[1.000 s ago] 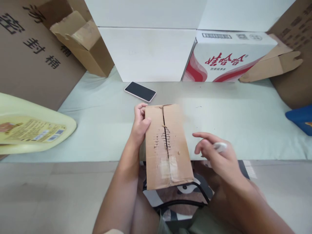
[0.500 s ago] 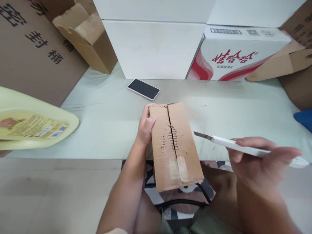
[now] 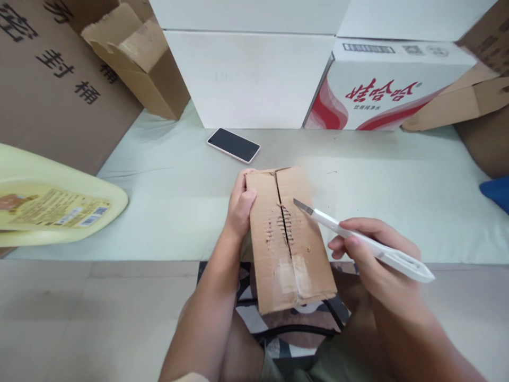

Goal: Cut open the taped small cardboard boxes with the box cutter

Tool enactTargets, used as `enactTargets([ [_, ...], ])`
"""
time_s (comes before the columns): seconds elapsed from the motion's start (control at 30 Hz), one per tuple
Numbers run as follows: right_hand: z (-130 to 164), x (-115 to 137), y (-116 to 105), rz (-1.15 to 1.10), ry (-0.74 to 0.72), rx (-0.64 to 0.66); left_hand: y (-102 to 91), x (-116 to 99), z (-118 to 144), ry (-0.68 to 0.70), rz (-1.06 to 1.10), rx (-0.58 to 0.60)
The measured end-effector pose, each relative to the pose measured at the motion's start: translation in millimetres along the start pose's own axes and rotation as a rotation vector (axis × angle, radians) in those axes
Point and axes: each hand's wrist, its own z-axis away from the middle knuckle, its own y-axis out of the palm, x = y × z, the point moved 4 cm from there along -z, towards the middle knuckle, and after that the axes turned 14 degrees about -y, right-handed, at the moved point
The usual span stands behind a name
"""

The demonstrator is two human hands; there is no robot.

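Note:
A small brown cardboard box [image 3: 290, 239] rests half on the pale mat, half over my lap, its top seam torn and partly taped. My left hand [image 3: 238, 204] grips the box's far left edge. My right hand [image 3: 374, 254] holds a white utility knife [image 3: 366, 243] like a pen. The knife's blade tip hovers just over the box top, right of the seam.
A phone [image 3: 233, 145] lies face up on the pale mat [image 3: 167, 185] beyond the box. White boxes [image 3: 254, 79], a red-and-white printed carton [image 3: 382, 90] and brown cartons [image 3: 59, 85] line the back. A yellow jug [image 3: 55, 204] lies at left, something blue [image 3: 497, 193] at right.
My right hand turned the knife into a pen grip and brought its blade left, over the box top. The left hand kept its hold on the box.

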Motion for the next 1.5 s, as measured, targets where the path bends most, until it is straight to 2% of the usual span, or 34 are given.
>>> enactTargets([
  [0.23, 4, 9, 0, 0.191, -0.123, 0.045, -0.8, 2, -1, 0.042, 0.023, 0.024],
  [0.5, 1, 18, 6, 0.322, -0.141, 0.055, 2.3, 2, 0, 0.041, 0.022, 0.002],
  [0.8, 0, 22, 10, 0.29, -0.164, 0.059, 3.5, -2, 2, 0.04, -0.032, -0.024],
  [1.23, 10, 11, 6, 0.203, -0.135, 0.01, 4.8, 0, 1, 0.024, -0.02, -0.004],
  [1.5, 7, 21, 10, 0.111, -0.167, 0.158, 7.1, -4, 3, 0.027, -0.041, -0.016],
])
